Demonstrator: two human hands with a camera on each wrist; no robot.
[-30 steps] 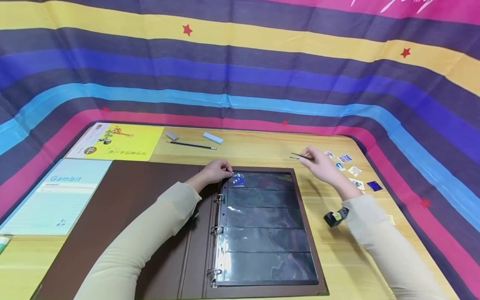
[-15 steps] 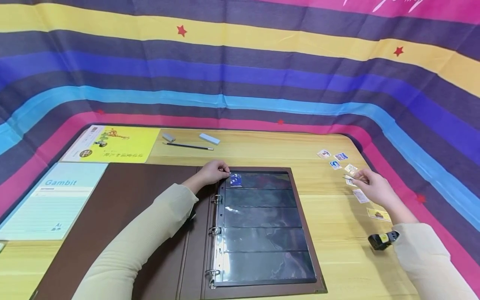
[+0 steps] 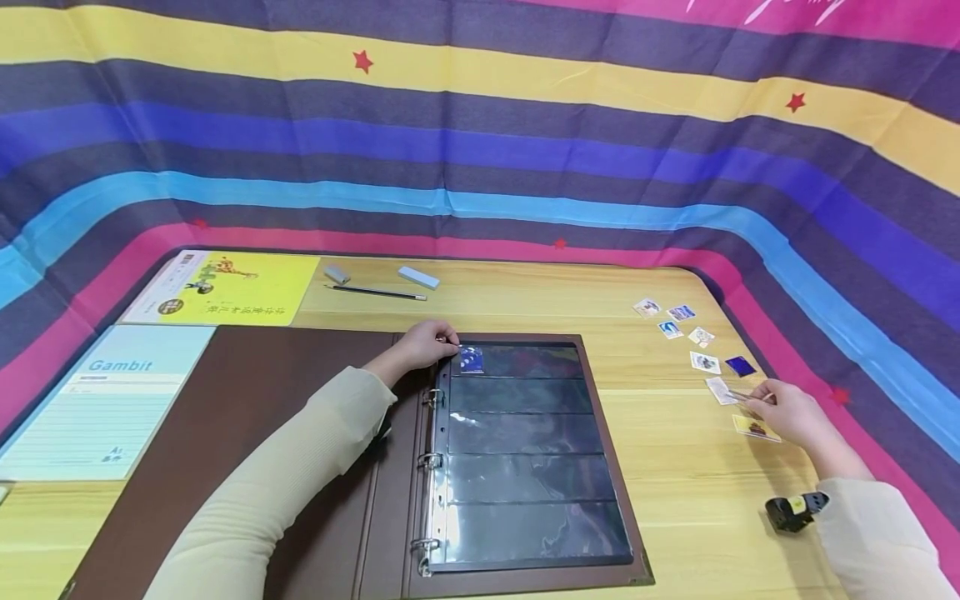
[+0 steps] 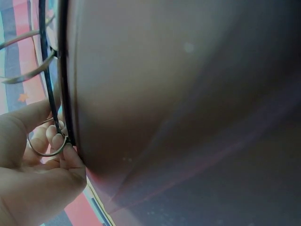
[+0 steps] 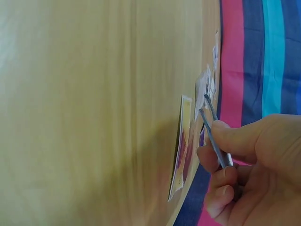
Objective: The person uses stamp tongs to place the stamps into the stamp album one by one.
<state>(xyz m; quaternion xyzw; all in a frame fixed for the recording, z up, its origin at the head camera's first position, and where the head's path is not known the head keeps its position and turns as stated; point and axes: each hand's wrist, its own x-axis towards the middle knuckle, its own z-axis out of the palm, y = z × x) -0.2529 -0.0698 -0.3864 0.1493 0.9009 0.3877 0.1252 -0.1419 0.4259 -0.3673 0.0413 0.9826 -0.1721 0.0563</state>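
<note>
One brown album [image 3: 202, 417]: lying open on the counter [image 3: 675, 500], its rings [image 3: 430, 461] standing beside the pocket page [image 3: 536, 479].
Left hand [image 3: 427, 343]: pinching the pocket page near its top inner corner; I'm thinking a light, steady grip is serving best, with no tugging.
Blue stamp [image 3: 472, 361]: sitting in the top pocket [image 3: 536, 362], just beside that hand.
White stamp [image 3: 718, 390]: lying on the counter right of the album, between the dark blue stamp [image 3: 741, 367] and the yellow stamp [image 3: 753, 427].
Tweezers [image 5: 215, 142]: reaching toward the white stamp, both tips standing apart; I'm not managing to tell whether they're touching it. Sliding one tip under the edge, then squeezing softly, would be sparing the paper a crease.
Yellow stamp: resting just beside the fingers, so steering clear of it would be sensible.
Right hand [image 3: 793, 414]: pinching the tweezers between thumb and fingers; holding them at a low slant would be helping.
</note>
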